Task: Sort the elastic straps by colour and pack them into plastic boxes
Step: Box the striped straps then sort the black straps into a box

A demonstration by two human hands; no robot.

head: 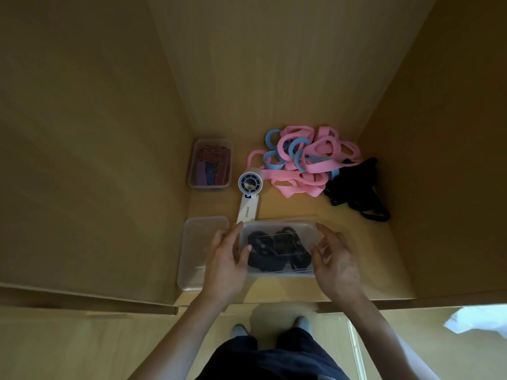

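Straps (pixel 277 248), the black ones, lie packed in the clear box (pixel 279 273) nearest me. My left hand (pixel 227 259) grips its left end; my right hand (pixel 337 259) hangs loose-fingered just beside the right end. I judge the lid (pixel 282 219) needs squaring first, then even pressure at both ends.

Clear box (pixel 279 273) holding black straps (pixel 277 250) — front centre, pink-and-blue strap pile (pixel 307 160) behind, loose black heap (pixel 356 187) far right

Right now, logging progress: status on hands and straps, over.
Left hand grips clear box of black straps, right hand open at its other end. Pink and blue pile unsorted. Fan lies just behind box.
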